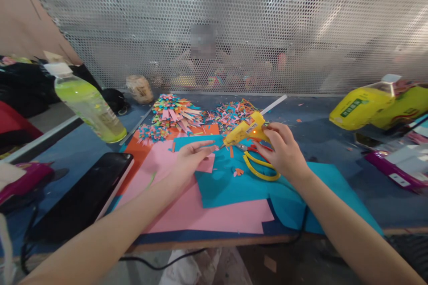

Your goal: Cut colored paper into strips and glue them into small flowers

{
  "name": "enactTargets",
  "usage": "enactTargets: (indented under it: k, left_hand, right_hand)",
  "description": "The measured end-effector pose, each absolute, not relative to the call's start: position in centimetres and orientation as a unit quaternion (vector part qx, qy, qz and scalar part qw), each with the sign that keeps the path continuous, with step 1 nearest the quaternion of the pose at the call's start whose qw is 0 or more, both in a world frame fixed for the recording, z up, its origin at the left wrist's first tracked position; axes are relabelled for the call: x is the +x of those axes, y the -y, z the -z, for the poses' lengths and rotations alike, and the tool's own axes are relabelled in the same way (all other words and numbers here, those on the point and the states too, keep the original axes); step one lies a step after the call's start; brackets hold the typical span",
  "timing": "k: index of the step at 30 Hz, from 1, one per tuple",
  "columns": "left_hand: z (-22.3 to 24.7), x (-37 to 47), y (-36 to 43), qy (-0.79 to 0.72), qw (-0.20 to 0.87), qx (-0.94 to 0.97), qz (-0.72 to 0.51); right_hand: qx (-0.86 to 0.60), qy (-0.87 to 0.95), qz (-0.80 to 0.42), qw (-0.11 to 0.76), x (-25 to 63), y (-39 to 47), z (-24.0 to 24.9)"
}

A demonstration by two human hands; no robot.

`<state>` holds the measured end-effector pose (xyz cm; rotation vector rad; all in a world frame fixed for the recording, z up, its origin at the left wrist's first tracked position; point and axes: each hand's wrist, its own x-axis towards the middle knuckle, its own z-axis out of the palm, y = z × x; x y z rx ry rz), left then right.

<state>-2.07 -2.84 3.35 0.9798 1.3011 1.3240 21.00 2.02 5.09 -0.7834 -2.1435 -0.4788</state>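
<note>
My right hand (284, 151) is wrapped around the handle of a yellow hot glue gun (245, 130), its small orange light lit. A white glue stick (274, 104) sticks out of the back of the gun. The nozzle points left and down, close to the fingertips of my left hand (195, 153). Those fingers are pinched together; any small scrap between them is too small to make out. Beneath lie blue paper (224, 187) and pink paper (187, 213). Scissors with yellow and red handles (262, 173) rest on the blue paper under my right hand.
Behind stand a cone of colourful paper strips (175, 111), a small paper-strip cluster (152, 133) and a heap of cut scraps (234, 113). A green drink bottle (88, 104) and black phone-like slab (83, 187) are left; yellow packages (361, 104) sit right. A perforated metal panel (214, 9) closes the back.
</note>
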Motion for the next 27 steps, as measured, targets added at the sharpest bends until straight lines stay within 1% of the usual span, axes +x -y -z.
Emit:
enactTargets:
  k: [7,10,12,16,18,21,24,27]
  left_hand:
    - [-3.4,-2.1,2.8,-0.534,0.505,0.397,-0.55]
    - [-3.5,-2.1,3.0,-0.535,0.508,0.389,-0.551]
    - [-3.6,-2.1,3.1,-0.533,0.512,0.392,-0.548]
    - [-3.7,-2.0,3.3,-0.531,0.501,0.414,-0.544]
    - [-3.8,-2.0,3.4,-0.536,0.491,0.425,-0.54]
    - [-3.8,-1.8,3.3,-0.54,0.48,0.431,-0.542]
    - [-3.6,-1.8,3.2,-0.537,0.472,0.434,-0.549]
    - [-3.4,-1.8,3.2,-0.533,0.473,0.439,-0.547]
  right_hand:
    - [-0.314,0.845,0.2,0.383,20.9,-2.1,-5.0]
    - [-0.327,0.843,0.186,0.384,21.0,-2.3,-5.0]
    - [-0.365,0.83,0.162,0.39,21.4,-2.8,-4.8]
    - [-0.505,0.764,0.109,0.388,23.2,-5.1,-4.0]
    - [-0.58,0.726,0.087,0.36,24.4,-6.5,-3.4]
    - [-0.693,0.671,0.052,0.258,25.7,-7.8,-2.5]
    - [-0.728,0.646,0.055,0.225,26.1,-8.0,-2.1]
    - [-0.7,0.67,0.109,0.222,25.7,-7.5,-2.4]
